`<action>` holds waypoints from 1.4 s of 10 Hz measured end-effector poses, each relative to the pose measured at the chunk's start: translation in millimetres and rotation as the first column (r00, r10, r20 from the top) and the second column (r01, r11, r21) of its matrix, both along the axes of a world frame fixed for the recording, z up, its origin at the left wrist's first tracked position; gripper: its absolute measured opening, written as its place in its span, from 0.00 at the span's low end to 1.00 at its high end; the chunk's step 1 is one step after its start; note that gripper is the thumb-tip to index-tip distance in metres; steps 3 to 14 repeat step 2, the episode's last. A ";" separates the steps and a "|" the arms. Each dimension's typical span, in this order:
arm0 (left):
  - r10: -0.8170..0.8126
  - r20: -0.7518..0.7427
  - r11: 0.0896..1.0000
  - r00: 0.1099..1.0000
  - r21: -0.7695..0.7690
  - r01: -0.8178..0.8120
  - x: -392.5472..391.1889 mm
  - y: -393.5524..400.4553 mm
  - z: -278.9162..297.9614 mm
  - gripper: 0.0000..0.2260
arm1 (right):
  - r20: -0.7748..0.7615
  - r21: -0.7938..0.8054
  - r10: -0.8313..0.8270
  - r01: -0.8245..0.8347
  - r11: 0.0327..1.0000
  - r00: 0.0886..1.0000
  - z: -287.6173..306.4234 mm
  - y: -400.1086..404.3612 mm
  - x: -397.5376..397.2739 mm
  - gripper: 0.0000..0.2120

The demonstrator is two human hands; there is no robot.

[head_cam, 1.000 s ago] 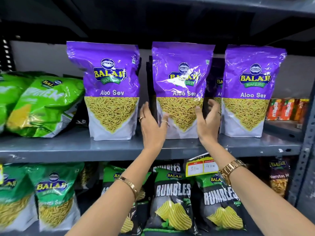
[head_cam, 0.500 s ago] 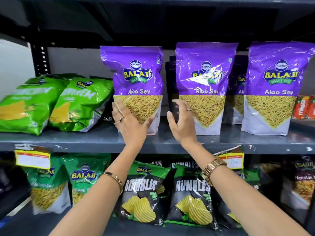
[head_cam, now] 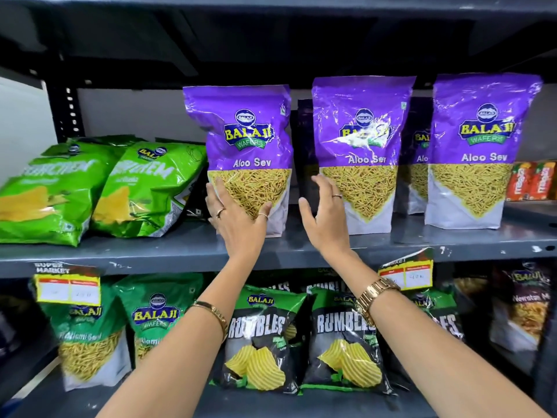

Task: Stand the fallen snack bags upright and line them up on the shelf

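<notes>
Three purple Aloo Sev bags stand upright in a row on the grey shelf [head_cam: 301, 251]: a left bag [head_cam: 250, 146], a middle bag [head_cam: 360, 146] and a right bag [head_cam: 482, 146]. More purple bags stand behind them. My left hand [head_cam: 238, 218] lies flat on the lower front of the left bag, fingers spread. Spread and holding nothing, my right hand [head_cam: 325, 218] hovers in the gap between the left and middle bags. Two green bags [head_cam: 54, 191] [head_cam: 144, 188] lie fallen, leaning back, at the shelf's left end.
The shelf below holds upright green Balaji bags [head_cam: 153, 321] and black Rumbles bags [head_cam: 256, 342]. Yellow price tags [head_cam: 67, 286] hang on the shelf edge. Red packets [head_cam: 533, 185] sit at the far right. A dark upright post [head_cam: 64, 110] stands at the back left.
Both hands have moved from the middle purple bag leftward to the left purple bag, and my view has panned left. The bags stay upright.
</notes>
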State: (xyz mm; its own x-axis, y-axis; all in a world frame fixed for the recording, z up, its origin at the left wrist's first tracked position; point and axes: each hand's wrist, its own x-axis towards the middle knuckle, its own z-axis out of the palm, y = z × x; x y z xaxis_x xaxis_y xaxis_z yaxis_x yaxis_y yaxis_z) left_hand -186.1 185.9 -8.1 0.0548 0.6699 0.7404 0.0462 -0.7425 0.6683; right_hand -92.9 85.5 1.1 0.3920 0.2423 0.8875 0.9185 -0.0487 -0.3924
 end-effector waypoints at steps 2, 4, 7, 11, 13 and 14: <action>0.021 -0.061 0.981 0.998 0.195 -0.008 -7.3 -17.2 2.0 0.38 | -0.007 0.029 -0.073 0.073 0.997 0.997 6.9 -26.3 -1.1 0.25; 0.021 -0.061 0.981 0.998 0.195 -0.008 -7.3 -17.2 2.0 0.38 | -0.007 0.029 -0.073 0.073 0.997 0.997 6.9 -26.3 -1.1 0.25; 0.021 -0.061 0.981 0.998 0.195 -0.008 -7.3 -17.2 2.0 0.38 | -0.007 0.029 -0.073 0.073 0.997 0.997 6.9 -26.3 -1.1 0.25; 0.021 -0.061 0.981 0.998 0.195 -0.008 -7.3 -17.2 2.0 0.38 | -0.007 0.029 -0.073 0.073 0.997 0.997 6.9 -26.3 -1.1 0.25; 0.021 -0.061 0.981 0.998 0.195 -0.008 -7.3 -17.2 2.0 0.38 | -0.007 0.029 -0.073 0.073 0.997 0.997 6.9 -26.3 -1.1 0.25; 0.021 -0.061 0.981 0.998 0.195 -0.008 -7.3 -17.2 2.0 0.38 | -0.007 0.029 -0.073 0.073 0.997 0.997 6.9 -26.3 -1.1 0.25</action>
